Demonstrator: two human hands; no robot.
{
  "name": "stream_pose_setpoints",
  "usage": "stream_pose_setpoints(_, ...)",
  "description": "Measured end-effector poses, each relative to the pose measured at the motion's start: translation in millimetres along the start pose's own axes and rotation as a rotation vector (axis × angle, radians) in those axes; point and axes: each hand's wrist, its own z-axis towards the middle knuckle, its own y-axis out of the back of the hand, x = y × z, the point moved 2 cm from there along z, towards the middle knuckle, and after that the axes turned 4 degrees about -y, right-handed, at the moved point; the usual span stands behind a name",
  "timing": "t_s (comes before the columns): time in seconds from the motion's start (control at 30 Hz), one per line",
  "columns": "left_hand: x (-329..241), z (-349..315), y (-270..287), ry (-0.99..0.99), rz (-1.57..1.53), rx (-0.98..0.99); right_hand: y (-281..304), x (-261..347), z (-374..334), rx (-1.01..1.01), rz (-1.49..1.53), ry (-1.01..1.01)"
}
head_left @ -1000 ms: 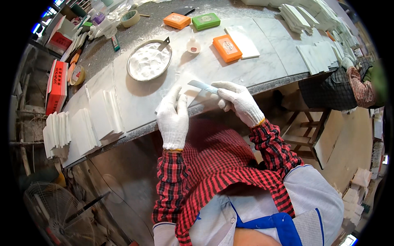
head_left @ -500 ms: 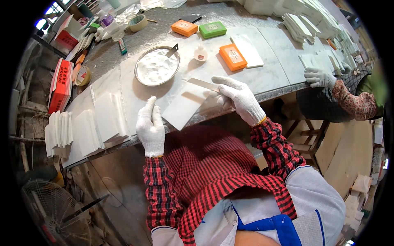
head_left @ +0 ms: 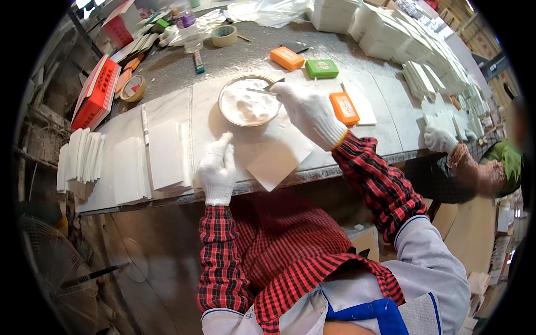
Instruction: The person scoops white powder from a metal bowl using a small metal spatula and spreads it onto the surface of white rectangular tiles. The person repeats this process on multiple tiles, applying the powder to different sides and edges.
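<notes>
My right hand, in a white knit glove, reaches over the right rim of a round metal bowl of white powder or paste. It is closed on a thin metal spatula whose blade lies over the white contents. Beside my fingertips, another scraper leans at the rim; the hand partly hides it. My left hand, also gloved, is at the bench's near edge below the bowl, fingers extended and holding nothing. Between my hands, a flat white tile lies with one corner toward the front edge.
Stacks of white tiles stand left. Orange boxes and a green box sit beyond my right hand. Tape, a plastic bottle and a red carton are farther back. A co-worker's gloved hand is at right.
My right hand has moved from above the tile up and left to the bowl, carrying the spatula. It now covers the small white bottle. My left hand stays near the bench edge.
</notes>
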Motion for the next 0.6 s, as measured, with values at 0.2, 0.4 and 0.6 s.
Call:
stream_pose_setpoints(0.2,-2.0,-2.5,3.0,0.048,-0.02,0.003,-51.9,9.1,17.0,-0.018,-0.212,0.137)
stream_pose_setpoints(0.4,1.3,-3.9,5.0,0.031,-0.001,0.012,-61.2,19.6,13.8,0.074,-0.081,0.032)
stream_pose_setpoints(0.6,-0.1,-4.3,2.6,0.034,-0.018,-0.006,-63.4,20.5,12.3,0.108,-0.136,-0.015)
